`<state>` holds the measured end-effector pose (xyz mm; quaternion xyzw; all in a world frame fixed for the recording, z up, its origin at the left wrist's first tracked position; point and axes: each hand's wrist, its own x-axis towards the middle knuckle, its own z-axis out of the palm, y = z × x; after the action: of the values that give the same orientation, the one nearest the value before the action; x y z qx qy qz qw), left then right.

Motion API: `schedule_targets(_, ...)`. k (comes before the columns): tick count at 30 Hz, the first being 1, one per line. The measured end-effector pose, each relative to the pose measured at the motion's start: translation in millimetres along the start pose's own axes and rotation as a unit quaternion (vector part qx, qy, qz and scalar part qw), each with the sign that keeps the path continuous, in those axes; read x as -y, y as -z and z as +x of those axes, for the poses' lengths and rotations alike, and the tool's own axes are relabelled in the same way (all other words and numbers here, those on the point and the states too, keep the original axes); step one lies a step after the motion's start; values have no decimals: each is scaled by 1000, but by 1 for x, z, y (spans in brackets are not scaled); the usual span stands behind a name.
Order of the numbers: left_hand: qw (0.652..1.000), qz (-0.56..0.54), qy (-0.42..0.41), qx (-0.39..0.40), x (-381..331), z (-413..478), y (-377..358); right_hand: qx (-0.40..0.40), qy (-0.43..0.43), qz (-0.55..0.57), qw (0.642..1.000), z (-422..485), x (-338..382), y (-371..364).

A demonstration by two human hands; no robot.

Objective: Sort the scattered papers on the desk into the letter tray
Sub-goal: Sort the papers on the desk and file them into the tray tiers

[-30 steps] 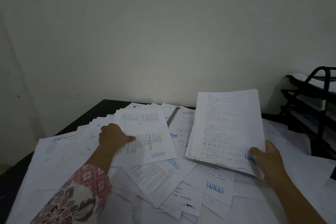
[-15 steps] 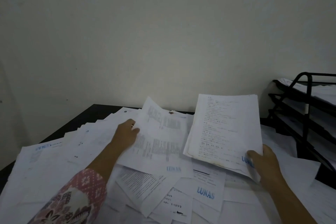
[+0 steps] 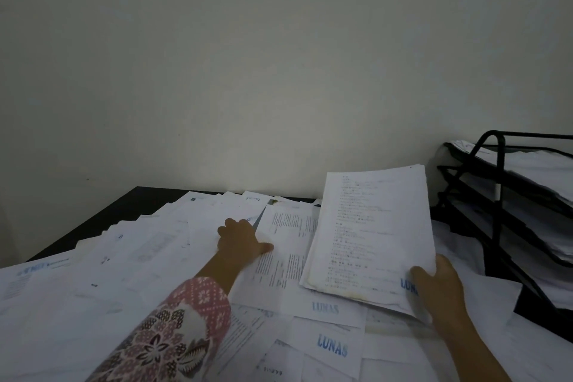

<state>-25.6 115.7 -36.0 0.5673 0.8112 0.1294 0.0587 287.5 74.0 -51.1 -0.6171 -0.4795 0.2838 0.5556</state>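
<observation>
Carried right to the raised stack (image 3: pixel 372 232), 1 loose sheet (image 3: pixel 288 248) is pinched at its left edge by the left hand (image 3: pixel 240 240) while the right hand (image 3: pixel 440 285) grips the stack's near corner: light, floppy paper, probably best held by edges.

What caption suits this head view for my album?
Right hand holds a paper stack; left hand pinches a loose sheet.

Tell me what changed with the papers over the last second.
The left hand carried one sheet rightward until its edge slipped behind the stack. The right hand kept gripping the stack, and the letter tray stayed put.
</observation>
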Motion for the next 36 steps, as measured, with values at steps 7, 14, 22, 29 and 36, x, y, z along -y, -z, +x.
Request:
schedule_targets(7, 999, -30, -6, 14, -4, 1, 3, 9, 0, -13, 1000, -2, -1, -2)
schedule_targets(14, 994, -91, -40, 34, -4, 3, 1, 26, -6, -9, 1000, -4, 1, -6)
schedule_targets(22, 938, -316, 6, 142, 10, -18, -1, 144, -4, -77, 987, -18, 7, -24)
schedule_targets(29, 877, -419, -79, 221, 2, -37, -6, 148, 70, -204, 965, -26, 11, -35)
schedule_targets(36, 829, -528, -173, 54, -6, -61, 14, 151, -1, -53, 987, -15, 29, -19)
